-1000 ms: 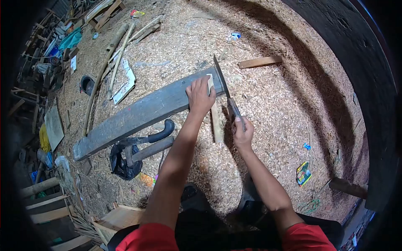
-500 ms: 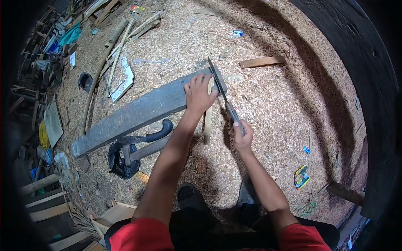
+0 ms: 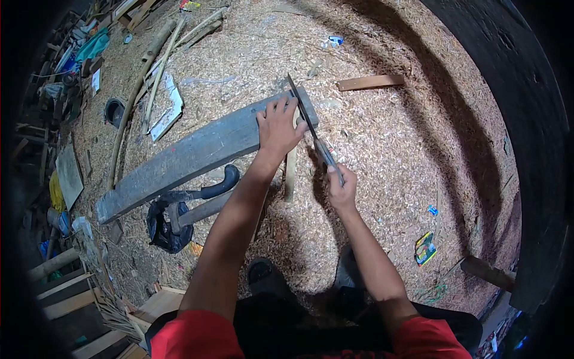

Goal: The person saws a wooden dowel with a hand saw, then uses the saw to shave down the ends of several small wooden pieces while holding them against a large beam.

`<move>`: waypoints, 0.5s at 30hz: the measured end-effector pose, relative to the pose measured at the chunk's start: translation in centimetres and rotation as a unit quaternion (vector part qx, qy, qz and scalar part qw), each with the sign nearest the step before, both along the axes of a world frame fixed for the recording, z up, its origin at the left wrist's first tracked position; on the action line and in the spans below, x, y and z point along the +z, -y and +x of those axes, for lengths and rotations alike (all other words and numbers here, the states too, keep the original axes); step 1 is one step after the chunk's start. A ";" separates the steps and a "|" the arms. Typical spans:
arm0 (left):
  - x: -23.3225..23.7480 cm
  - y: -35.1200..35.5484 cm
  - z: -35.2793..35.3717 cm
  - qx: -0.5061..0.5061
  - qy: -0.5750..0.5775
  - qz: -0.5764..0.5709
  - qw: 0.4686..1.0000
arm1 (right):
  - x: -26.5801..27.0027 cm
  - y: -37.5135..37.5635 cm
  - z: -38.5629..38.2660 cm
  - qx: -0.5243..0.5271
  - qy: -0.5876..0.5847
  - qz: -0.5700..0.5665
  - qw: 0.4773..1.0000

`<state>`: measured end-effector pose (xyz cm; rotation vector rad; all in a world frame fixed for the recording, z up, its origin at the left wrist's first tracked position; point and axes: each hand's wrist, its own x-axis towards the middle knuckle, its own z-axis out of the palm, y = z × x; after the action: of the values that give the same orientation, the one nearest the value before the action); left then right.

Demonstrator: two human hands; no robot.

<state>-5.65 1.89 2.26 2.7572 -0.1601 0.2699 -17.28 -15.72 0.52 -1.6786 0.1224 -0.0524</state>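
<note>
My right hand (image 3: 342,186) is closed around the grey handle of a handsaw (image 3: 306,110). The saw's dark, narrow blade points away from me and crosses the far right end of a thick grey plank (image 3: 197,149). My left hand (image 3: 278,128) presses down on a narrow light wooden strip (image 3: 290,176) lying across the plank, its fingers and thumb over the strip just left of the blade. Much of the strip is under that hand, and its near end sticks out toward me. Where the blade meets the strip is too small to make out.
Below the plank lie a tool with a black curved handle (image 3: 224,182), a hammer-like tool with a wooden handle (image 3: 206,209) and a black plastic bag (image 3: 161,230). A wood offcut (image 3: 371,82) rests on the shavings. A dark beam (image 3: 532,137) borders the right side.
The whole view has shifted slightly, with things sitting a little farther left and up. The saw appears slightly farther forward against the plank. My left hand keeps its place on the strip.
</note>
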 end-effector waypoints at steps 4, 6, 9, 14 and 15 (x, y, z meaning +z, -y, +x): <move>-0.1 -0.3 0.2 -0.004 0.007 -0.007 1.000 | 0.5 0.2 0.5 0.008 -0.020 -0.005 1.000; -0.3 -0.1 -0.3 -0.004 0.007 -0.009 1.000 | 1.1 -0.5 1.7 0.004 -0.023 -0.009 1.000; -0.1 -0.2 0.2 -0.002 0.011 0.005 1.000 | 0.6 0.6 0.1 0.008 -0.011 -0.012 1.000; 0.3 -0.2 0.1 -0.005 -0.005 -0.013 1.000 | 1.2 0.7 1.5 0.024 -0.021 -0.033 0.999; 0.1 -0.2 -0.1 -0.003 -0.006 -0.006 1.000 | 0.9 1.0 1.7 0.031 -0.024 -0.015 0.999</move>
<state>-5.72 2.09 2.36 2.7447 -0.1625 0.2532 -15.55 -16.69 1.42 -1.7139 0.1059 0.0320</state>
